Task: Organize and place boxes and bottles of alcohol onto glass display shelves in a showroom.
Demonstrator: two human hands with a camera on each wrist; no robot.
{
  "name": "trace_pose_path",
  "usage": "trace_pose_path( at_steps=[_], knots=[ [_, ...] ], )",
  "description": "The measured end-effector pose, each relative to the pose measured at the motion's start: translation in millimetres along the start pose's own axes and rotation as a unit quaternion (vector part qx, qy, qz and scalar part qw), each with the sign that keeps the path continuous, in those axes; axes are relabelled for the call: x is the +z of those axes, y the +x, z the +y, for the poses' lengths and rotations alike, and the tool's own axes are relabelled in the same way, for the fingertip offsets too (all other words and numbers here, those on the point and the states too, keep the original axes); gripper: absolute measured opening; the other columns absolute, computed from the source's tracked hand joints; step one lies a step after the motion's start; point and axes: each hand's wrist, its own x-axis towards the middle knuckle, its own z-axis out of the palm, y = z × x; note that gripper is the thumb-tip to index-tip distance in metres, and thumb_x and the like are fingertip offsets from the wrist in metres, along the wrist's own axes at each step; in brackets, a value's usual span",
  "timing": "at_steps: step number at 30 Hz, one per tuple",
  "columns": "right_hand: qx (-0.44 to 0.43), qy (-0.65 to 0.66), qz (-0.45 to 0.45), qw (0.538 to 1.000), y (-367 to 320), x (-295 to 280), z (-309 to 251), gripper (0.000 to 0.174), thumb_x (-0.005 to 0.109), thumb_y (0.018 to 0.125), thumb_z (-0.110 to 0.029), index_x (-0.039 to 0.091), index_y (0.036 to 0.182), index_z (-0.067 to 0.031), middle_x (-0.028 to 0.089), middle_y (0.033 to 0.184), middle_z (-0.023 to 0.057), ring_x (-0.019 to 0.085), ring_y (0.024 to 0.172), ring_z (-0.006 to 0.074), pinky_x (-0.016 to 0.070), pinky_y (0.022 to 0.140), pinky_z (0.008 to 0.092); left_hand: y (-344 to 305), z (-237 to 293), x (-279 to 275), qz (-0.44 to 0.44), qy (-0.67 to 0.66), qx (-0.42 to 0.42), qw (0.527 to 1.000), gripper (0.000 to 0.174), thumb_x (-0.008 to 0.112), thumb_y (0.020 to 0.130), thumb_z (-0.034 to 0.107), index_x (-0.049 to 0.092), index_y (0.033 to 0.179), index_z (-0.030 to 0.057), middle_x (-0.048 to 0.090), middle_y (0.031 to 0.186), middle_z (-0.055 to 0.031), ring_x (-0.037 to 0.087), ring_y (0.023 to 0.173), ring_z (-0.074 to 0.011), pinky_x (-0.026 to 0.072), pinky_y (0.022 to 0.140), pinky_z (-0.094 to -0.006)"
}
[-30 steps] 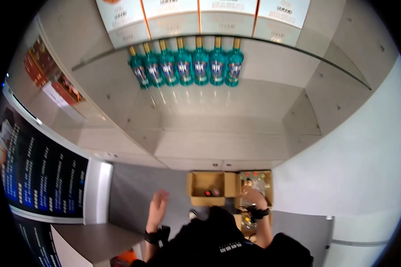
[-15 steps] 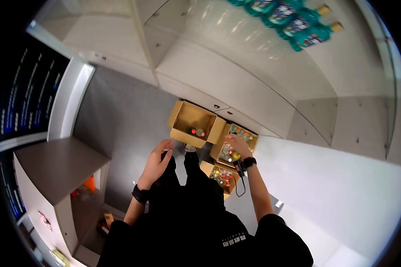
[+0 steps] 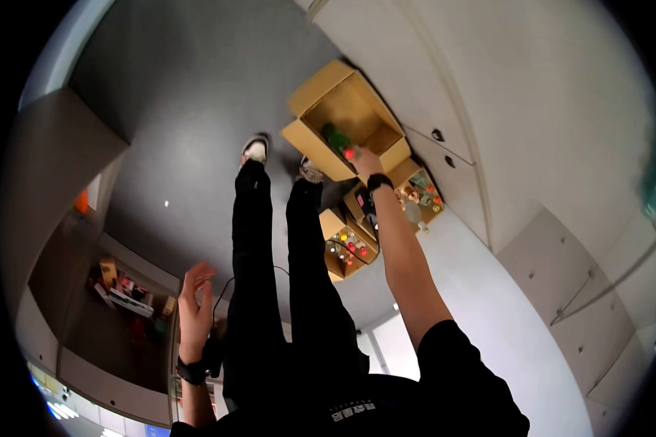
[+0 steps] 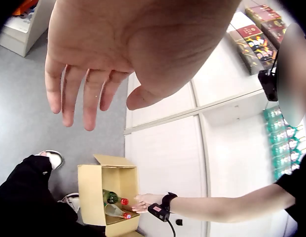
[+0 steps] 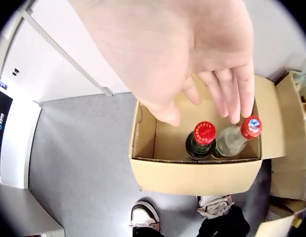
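An open cardboard box on the floor holds two bottles with red caps. One is a dark green bottle, the other a clear glass bottle; both stand near the box's front wall. My right hand reaches over the box, its fingers extended and apart. In the right wrist view, its fingertips hang close to the clear bottle's cap, with nothing held. My left hand hovers off to the left of my legs, holding nothing, its fingers loosely stretched. The left wrist view shows its palm and fingers.
More cardboard boxes of bottles stand beside the open box. White cabinet doors rise behind it. Shelves with small packages are at the left. Green bottles line a shelf. A black cable runs near my legs.
My view has tipped from the shelf of green bottles down to the floor. My right hand has moved from the neighbouring bottle box to the open box; my left hand has moved lower and leftward in view.
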Motion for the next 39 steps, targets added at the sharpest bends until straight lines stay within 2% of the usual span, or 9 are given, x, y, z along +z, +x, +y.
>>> trace_pose_path(
  at_steps=[7, 9, 16, 20, 26, 31, 32, 37, 39],
  knots=[
    [0.117, 0.023, -0.038, 0.992, 79.9, 84.7, 33.1, 0.045, 0.047, 0.082, -0.036, 0.055, 0.103, 0.003, 0.06, 0.09, 0.0261, 0.057, 0.087, 0.0388, 0.0461, 0.075, 0.0452, 2.5, -45.2, 10.5, -0.007, -0.016, -0.083, 0.996, 0.03, 0.04, 0.087, 0.008, 0.048, 0.116, 0.0036, 0.058, 0.103, -0.0112, 0.056, 0.098, -0.0218, 0.0447, 0.081, -0.0323],
    [0.08, -0.09, 0.013, 0.993, 64.7, 63.3, 10.3, 0.041, 0.048, 0.082, -0.035, 0.059, 0.096, 0.0024, 0.06, 0.088, 0.0263, 0.057, 0.087, 0.0391, 0.0462, 0.075, 0.0454, 4.2, -48.8, 8.8, 0.0, -0.008, -0.079, 0.997, 0.03, 0.04, 0.087, 0.007, 0.048, 0.116, 0.0036, 0.058, 0.103, -0.0115, 0.056, 0.099, -0.022, 0.0442, 0.082, -0.0325],
    [0.076, -0.021, 0.073, 0.994, 18.8, 6.8, -6.5, 0.039, 0.05, 0.081, -0.033, 0.06, 0.085, 0.0043, 0.061, 0.084, 0.0249, 0.058, 0.082, 0.0396, 0.0473, 0.075, 0.0448, 0.7, -1.5, 2.4, 0.011, 0.007, -0.011, 1.0, 0.031, 0.043, 0.084, 0.002, 0.046, 0.115, 0.0012, 0.059, 0.101, -0.0125, 0.056, 0.096, -0.0258, 0.0416, 0.085, -0.0346],
    [0.005, 0.027, 0.124, 0.992, -52.2, -48.7, -18.2, 0.035, 0.05, 0.081, -0.031, 0.06, 0.085, 0.0017, 0.06, 0.076, 0.024, 0.058, 0.075, 0.0396, 0.0462, 0.07, 0.0463, -0.2, 55.7, -1.6, 0.023, 0.05, 0.131, 0.99, 0.03, 0.048, 0.081, 0.001, 0.046, 0.112, 0.0004, 0.058, 0.1, -0.0149, 0.054, 0.095, -0.0339, 0.0422, 0.081, -0.0366],
    [-0.088, 0.02, 0.192, 0.977, -236.8, -178.8, -95.1, 0.026, 0.055, 0.077, -0.027, 0.061, 0.096, -0.01, 0.059, 0.066, 0.0161, 0.059, 0.063, 0.0322, 0.0458, 0.056, 0.0402, -15.7, 140.8, -10.9, 0.006, 0.097, 0.338, 0.936, 0.043, 0.06, 0.074, 0.008, 0.044, 0.114, 0.0019, 0.055, 0.099, -0.0115, 0.052, 0.091, -0.0315, 0.0421, 0.078, -0.038],
    [-0.305, -0.006, 0.32, 0.897, -408.9, -254.7, -130.9, 0.03, 0.061, 0.072, -0.026, 0.064, 0.096, -0.0089, 0.052, 0.053, 0.0169, 0.053, 0.048, 0.0325, 0.0425, 0.047, 0.0385, -50.1, 217.4, 10.0, -0.066, 0.202, 0.507, 0.835, 0.085, 0.075, 0.059, 0.03, 0.032, 0.127, 0.0023, 0.044, 0.117, -0.0171, 0.043, 0.107, -0.0356, 0.0357, 0.089, -0.0426],
    [-0.276, -0.006, 0.291, 0.916, -455.6, -274.9, -145.3, 0.027, 0.061, 0.071, -0.025, 0.065, 0.094, -0.0101, 0.051, 0.052, 0.0163, 0.052, 0.047, 0.0327, 0.0421, 0.046, 0.0381, -62.8, 239.5, 15.6, -0.092, 0.205, 0.557, 0.799, 0.09, 0.076, 0.058, 0.03, 0.028, 0.13, 0.0038, 0.038, 0.125, -0.0176, 0.037, 0.115, -0.0362, 0.0309, 0.094, -0.0443],
    [-0.307, 0.117, 0.318, 0.889, -564.3, -297.9, -140.7, 0.026, 0.063, 0.075, -0.018, 0.064, 0.1, -0.0116, 0.048, 0.05, 0.0079, 0.048, 0.044, 0.017, 0.0391, 0.047, 0.0259, -102.2, 291.0, 39.0, -0.164, 0.086, 0.706, 0.683, 0.061, 0.077, 0.056, 0.027, 0.051, 0.107, 0.007, 0.061, 0.091, -0.0131, 0.06, 0.081, -0.0294, 0.0498, 0.07, -0.0358],
    [-0.245, 0.245, 0.332, 0.877, -581.2, -290.5, -133.3, 0.034, 0.061, 0.08, -0.014, 0.056, 0.113, -0.0101, 0.053, 0.06, 0.0041, 0.047, 0.054, 0.0089, 0.0402, 0.053, 0.0219, -106.9, 288.8, 53.3, -0.212, 0.103, 0.646, 0.726, 0.062, 0.076, 0.058, 0.028, 0.049, 0.108, 0.0052, 0.061, 0.09, -0.0139, 0.061, 0.08, -0.0306, 0.0502, 0.068, -0.0359]
  ],
)
